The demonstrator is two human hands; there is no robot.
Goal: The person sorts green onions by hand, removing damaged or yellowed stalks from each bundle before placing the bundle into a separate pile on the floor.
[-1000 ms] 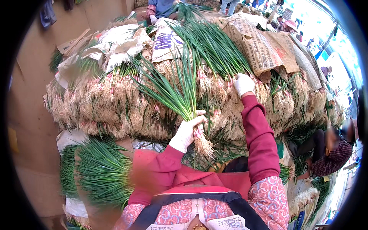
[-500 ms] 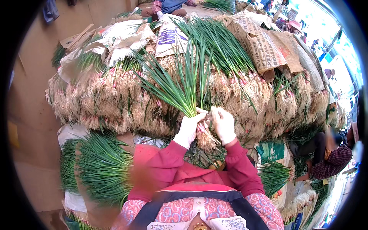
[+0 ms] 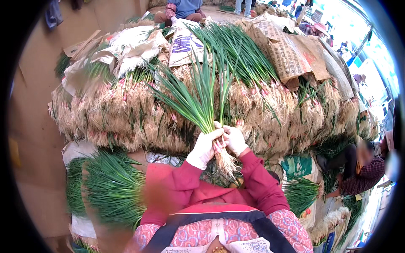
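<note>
My left hand (image 3: 203,148), in a white glove, is closed around a bunch of spring onions (image 3: 199,103). Their long green leaves fan up and away from me, while pinkish-white bulbs and pale stringy roots (image 3: 225,162) hang below the grip. Also gloved, my right hand (image 3: 235,140) is against the bunch's right side. Its fingers pinch at the stalks just above the bulbs, beside a thinner strand of leaves that stands apart. The fingertips partly hide what they grip.
Ahead lies a long heap of spring onions (image 3: 257,105), roots toward me, partly covered by sacks (image 3: 278,55). A loose green pile (image 3: 114,183) sits at left, a smaller bundle (image 3: 301,194) at right. Co-workers sit at the far side (image 3: 185,8) and at right (image 3: 363,173).
My right hand has come left from just beside the bunch, where it was blurred, and now its fingers meet the stalks. My left hand keeps its grip, slightly lower.
</note>
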